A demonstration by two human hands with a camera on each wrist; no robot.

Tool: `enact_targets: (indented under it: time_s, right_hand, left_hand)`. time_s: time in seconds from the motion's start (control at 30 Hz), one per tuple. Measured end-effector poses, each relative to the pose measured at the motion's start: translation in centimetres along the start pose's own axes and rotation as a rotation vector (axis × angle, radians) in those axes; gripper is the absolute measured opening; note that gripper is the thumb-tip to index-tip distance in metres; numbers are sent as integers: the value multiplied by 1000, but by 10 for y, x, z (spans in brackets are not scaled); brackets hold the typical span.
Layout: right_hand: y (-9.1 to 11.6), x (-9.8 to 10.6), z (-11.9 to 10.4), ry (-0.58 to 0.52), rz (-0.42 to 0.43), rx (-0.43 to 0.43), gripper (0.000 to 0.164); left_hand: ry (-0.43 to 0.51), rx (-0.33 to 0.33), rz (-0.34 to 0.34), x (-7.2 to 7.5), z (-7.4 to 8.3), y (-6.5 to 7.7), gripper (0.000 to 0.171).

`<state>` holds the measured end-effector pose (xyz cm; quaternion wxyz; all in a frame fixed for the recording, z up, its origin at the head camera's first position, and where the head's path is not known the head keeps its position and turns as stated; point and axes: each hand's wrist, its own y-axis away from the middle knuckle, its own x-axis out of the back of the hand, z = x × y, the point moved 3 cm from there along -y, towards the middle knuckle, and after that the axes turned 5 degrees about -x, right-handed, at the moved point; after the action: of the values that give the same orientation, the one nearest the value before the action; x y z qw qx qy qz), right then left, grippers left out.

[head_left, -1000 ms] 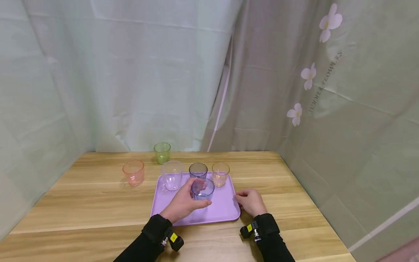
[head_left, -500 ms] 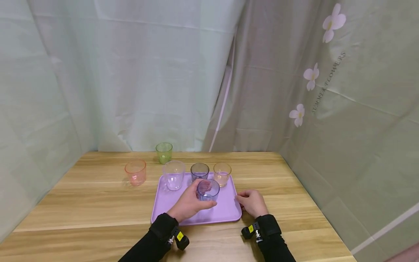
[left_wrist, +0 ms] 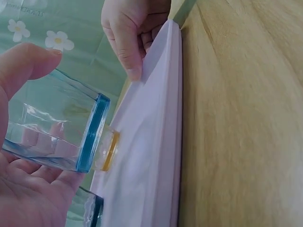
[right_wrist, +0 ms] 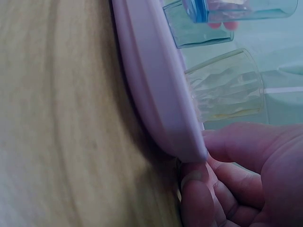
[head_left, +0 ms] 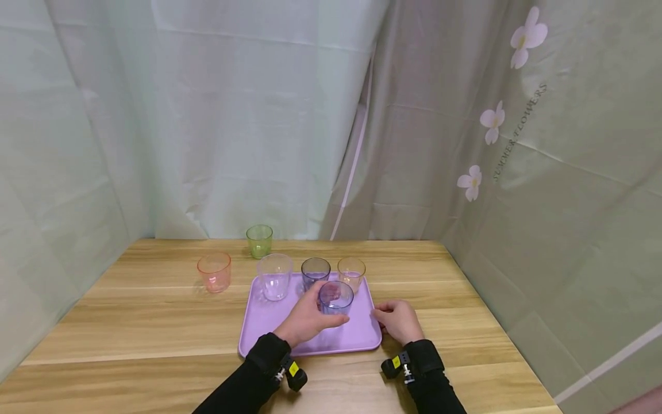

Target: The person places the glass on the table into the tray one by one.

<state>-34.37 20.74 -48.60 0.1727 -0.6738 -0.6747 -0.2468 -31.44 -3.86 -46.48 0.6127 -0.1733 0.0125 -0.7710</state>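
Observation:
My left hand [head_left: 307,319] grips a blue glass [head_left: 338,300] round its side, above the purple tray [head_left: 274,336]. In the left wrist view the base of the blue glass [left_wrist: 92,135] is apart from the tray surface. My right hand [head_left: 399,321] pinches the tray's right edge, thumb on top and fingers underneath, as the right wrist view shows. Along the back of the tray stand a clear glass [head_left: 274,282], a dark grey glass [head_left: 314,270] and a yellow glass [head_left: 350,273]. The left hand partly hides the grey glass.
Off the tray, a pink-orange glass [head_left: 214,275] stands on the wooden table [head_left: 129,322] at the left. A green glass [head_left: 260,244] is near the table's back edge. Curtains [head_left: 233,126] hang behind and on both sides.
My left hand has moved to the right over the tray, carrying the blue glass. My right hand keeps its hold on the tray's edge; the other glasses stay where they were.

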Motion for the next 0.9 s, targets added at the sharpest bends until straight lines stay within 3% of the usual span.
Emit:
enact_targets:
  time_s: [0.17,0.63,0.9]
  right_hand:
    - [-1,0,1,-2,-1,5,21]
    - [-2,-1,3,-3,-1,8,21]
    - [-2,-2,3,-11,0,24,21]
  left_hand:
    - [-24,-6,17,-6,-2,-3,81]
    - [37,-17,22,-26,-9,-9,75]
    - [0,-32,10,-37,-14,-12,76]
